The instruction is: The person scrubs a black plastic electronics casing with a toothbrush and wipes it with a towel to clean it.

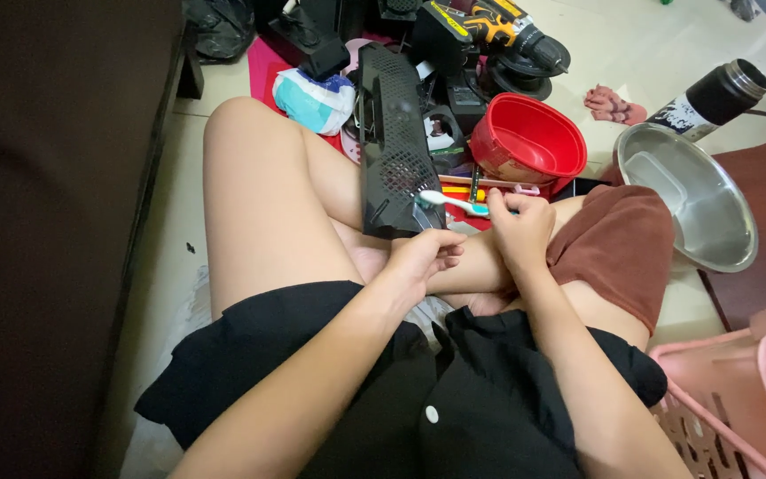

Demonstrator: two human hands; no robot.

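Black perforated panel [392,142]: stands on edge between the knees, lower end gripped by left hand [423,255], fingers curled shut around it. Right hand [518,229] pinches a toothbrush [456,203] by its handle; bristle head touches the panel's mesh near the bottom. Just behind: red bowl [529,140], cordless drill [507,31]. To the right: steel basin [702,200], pink basket [738,399].

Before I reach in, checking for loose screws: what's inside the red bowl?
The red bowl looks empty where its inside shows; the near rim hides part of the bottom, so small pieces there cannot be ruled out.
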